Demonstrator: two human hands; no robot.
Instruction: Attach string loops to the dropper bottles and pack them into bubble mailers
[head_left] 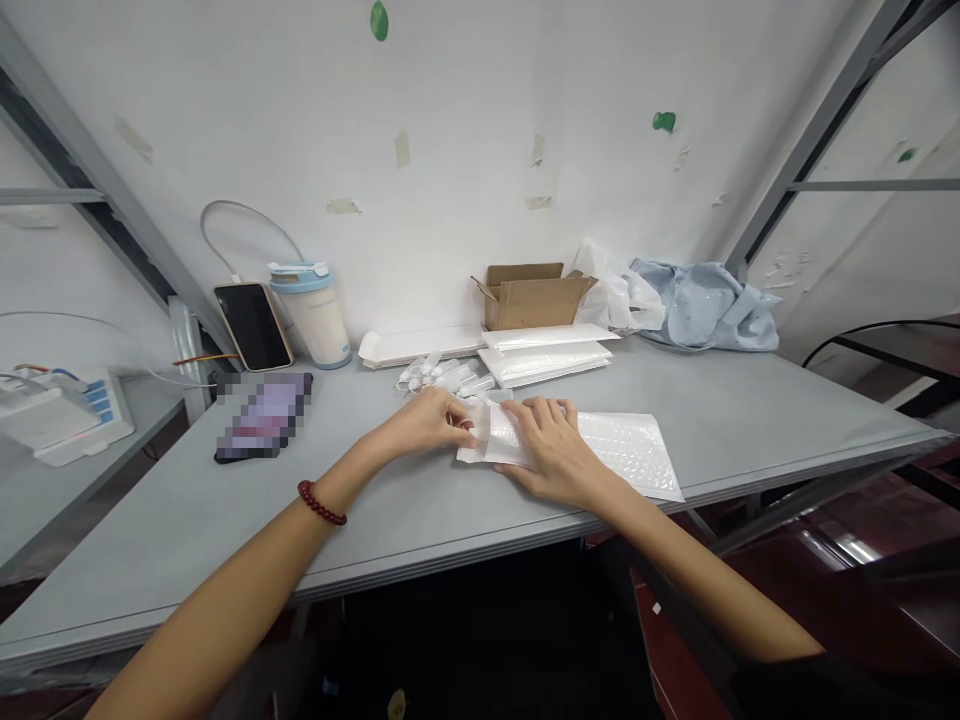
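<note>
A white bubble mailer (634,450) lies on the grey table, its flap end toward the left. My left hand (429,422), with a dark red bead bracelet on the wrist, pinches the flap end between thumb and fingers. Across the middle of the mailer rests my right hand (556,452), its fingers over the top and thumb at the near edge, gripping it. Just beyond the flap lies a pile of small clear-and-white plastic pieces (450,375), whose exact kind I cannot make out. More white bubble mailers (551,362) are stacked behind my right hand.
An open cardboard box (540,300) stands by the wall, beside a white plastic bag (619,295) and light blue cloth (705,305). A flat white piece (416,343) lies left of it. Further left are a cup (319,320), a propped phone (255,325) and a blurred-out phone-like object (266,415).
</note>
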